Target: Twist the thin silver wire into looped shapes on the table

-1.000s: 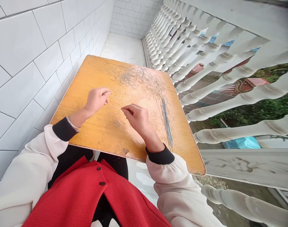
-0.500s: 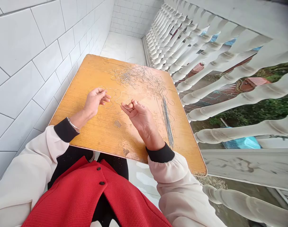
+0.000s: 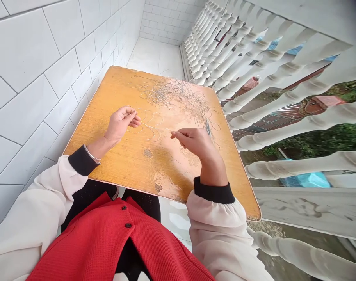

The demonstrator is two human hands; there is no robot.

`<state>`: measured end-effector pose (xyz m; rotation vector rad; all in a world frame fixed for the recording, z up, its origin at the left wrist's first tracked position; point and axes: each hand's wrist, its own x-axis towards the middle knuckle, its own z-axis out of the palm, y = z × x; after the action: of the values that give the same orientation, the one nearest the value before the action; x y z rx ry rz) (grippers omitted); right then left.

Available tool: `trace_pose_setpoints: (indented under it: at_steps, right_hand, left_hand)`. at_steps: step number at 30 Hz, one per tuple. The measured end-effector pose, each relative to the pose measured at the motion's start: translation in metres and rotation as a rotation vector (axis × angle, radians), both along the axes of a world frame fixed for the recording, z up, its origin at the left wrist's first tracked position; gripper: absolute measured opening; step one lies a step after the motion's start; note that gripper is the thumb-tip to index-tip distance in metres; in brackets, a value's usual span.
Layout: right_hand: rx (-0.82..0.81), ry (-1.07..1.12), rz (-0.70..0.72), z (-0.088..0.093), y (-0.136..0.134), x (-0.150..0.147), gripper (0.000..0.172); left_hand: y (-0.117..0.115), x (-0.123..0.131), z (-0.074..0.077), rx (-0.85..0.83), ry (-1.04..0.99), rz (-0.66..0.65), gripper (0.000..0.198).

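Over wood board (image 3: pixel 128 168), my end | L hand (image 3: pixel 121 124) pinched on thin wire (image 3: pixel 156 128), R hand (image 3: pixel 192 142) fingertips closed on far end, as far as I can see | strand curly, held just above mid-board | risk, I'd say: kink or snag if tugged near wire tangle (image 3: pixel 175 93) | beyond: straight wire bundle (image 3: pixel 207 127), tile wall (image 3: pixel 49 78)

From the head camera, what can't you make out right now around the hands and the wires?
Head view: where the wire ends in the left hand, hidden by its fingers.
Head view: the lower part of the straight wire bundle, hidden by the right hand.
Head view: single strands in the wire tangle, too thin to follow.
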<state>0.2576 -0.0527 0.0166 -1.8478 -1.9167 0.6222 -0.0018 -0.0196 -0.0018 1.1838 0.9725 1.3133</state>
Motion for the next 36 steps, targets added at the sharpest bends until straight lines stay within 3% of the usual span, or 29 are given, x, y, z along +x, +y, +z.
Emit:
trace_pose_setpoints:
  at_steps: [6,13,17,21,24,26,29,33,36]
  right_hand:
    - [0.067,0.094,0.123,-0.006,0.000,0.001,0.023]
    - [0.232,0.186,0.227,-0.021,0.002,-0.006,0.036]
    - [0.193,-0.079,0.313,-0.022,-0.002,-0.009,0.048]
    - [0.234,-0.428,0.259,-0.020,-0.006,-0.019,0.061]
    - [0.261,-0.567,0.291,-0.022,-0.005,-0.030,0.060]
    - [0.302,-0.516,0.330,-0.024,-0.003,-0.039,0.052]
    - [0.329,-0.272,0.350,-0.026,-0.001,-0.050,0.041]
    - [0.195,0.112,0.349,-0.027,0.000,-0.061,0.040]
    - [0.220,0.211,0.238,-0.030,0.000,-0.064,0.038]
  left_hand:
    - [-0.004,-0.013,0.001,0.052,0.030,-0.020,0.009]
    - [0.002,-0.026,0.000,0.068,0.046,0.020,0.007]
    - [0.005,-0.030,-0.004,0.092,0.060,0.050,0.006]
    - [0.006,-0.026,-0.012,0.130,0.105,0.018,0.005]
    - [0.005,-0.022,-0.018,0.176,0.147,-0.007,0.004]
    - [0.004,-0.020,-0.020,0.228,0.171,-0.017,0.002]
    - [0.001,-0.018,-0.020,0.349,0.227,-0.054,0.004]
    - [-0.002,-0.015,-0.016,0.584,0.322,-0.180,0.009]
    - [-0.005,-0.014,-0.013,0.549,0.281,-0.290,0.012]
